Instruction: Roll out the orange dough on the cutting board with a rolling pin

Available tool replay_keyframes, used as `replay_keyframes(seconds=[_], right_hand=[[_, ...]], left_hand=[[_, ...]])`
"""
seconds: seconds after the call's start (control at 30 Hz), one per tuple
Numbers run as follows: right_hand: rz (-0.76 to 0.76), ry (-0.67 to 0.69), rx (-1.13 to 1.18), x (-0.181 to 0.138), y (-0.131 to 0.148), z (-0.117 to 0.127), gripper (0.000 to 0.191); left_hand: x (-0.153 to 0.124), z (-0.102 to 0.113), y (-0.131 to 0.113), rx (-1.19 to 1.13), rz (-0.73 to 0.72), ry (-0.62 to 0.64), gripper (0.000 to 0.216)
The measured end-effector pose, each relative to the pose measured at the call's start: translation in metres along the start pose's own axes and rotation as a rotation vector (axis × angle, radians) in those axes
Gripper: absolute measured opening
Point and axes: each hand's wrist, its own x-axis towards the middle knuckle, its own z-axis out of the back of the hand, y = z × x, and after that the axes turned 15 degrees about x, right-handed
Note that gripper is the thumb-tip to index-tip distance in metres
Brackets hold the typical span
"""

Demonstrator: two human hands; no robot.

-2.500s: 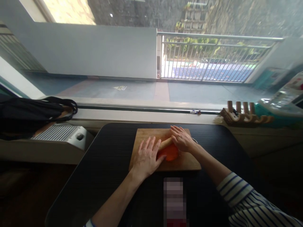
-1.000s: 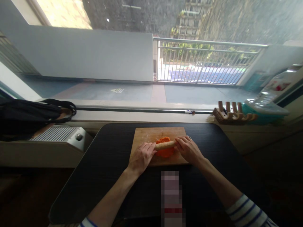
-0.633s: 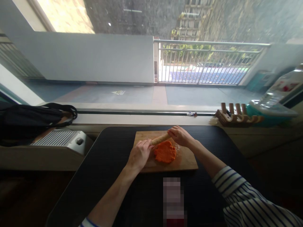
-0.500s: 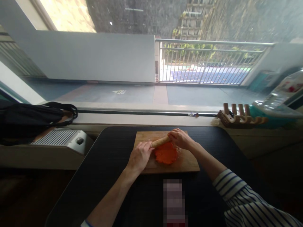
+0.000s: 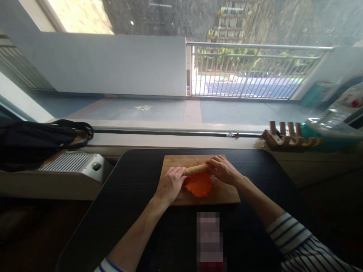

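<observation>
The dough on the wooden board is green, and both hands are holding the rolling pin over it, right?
Not quite. In the head view the dough is orange, not green. It does lie on the wooden board, and the left hand and right hand do hold the rolling pin over it.

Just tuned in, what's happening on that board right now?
A person has both hands on a wooden rolling pin, the left hand at one end and the right hand at the other. The pin lies across the far edge of a flattened orange dough on a wooden cutting board, which sits on a black table.
</observation>
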Motion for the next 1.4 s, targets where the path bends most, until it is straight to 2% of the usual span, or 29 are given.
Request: replay_keyframes(seconds=[0.17,0.33,0.57,0.7,0.83,0.97,1.07,1.23,1.4], right_hand=[[-0.004,-0.016,0.013,-0.012,-0.001,0.008,0.024],[0.063,-0.075,0.087,-0.001,-0.004,0.019,0.025],[0.095,0.111,0.081,0.022,0.013,0.011,0.022],[0.005,0.163,-0.027,0.031,0.026,0.004,0.019],[-0.036,0.189,-0.082,0.043,0.032,-0.004,0.02],[-0.042,0.111,-0.123,0.044,0.03,-0.018,0.032],[-0.065,0.026,-0.149,0.039,0.029,-0.027,0.037],[-0.14,-0.061,-0.177,0.038,0.033,-0.033,0.035],[-0.182,-0.086,-0.195,0.038,0.037,-0.033,0.028]], left_hand=[[0.006,0.009,-0.004,0.035,-0.043,0.011,0.02],[-0.005,0.019,-0.014,0.043,-0.015,-0.007,0.021],[-0.044,0.011,-0.033,0.076,0.109,0.061,0.015],[-0.048,0.001,-0.034,0.147,0.084,0.02,0.017],[-0.047,-0.008,-0.031,0.288,0.082,-0.072,0.029],[-0.043,-0.014,-0.023,0.341,0.11,-0.123,0.046],[-0.037,-0.017,-0.013,0.316,0.114,-0.121,0.051],[-0.027,-0.02,0.005,0.277,0.083,-0.085,0.054],[-0.016,-0.018,0.016,0.273,0.05,-0.049,0.054]])
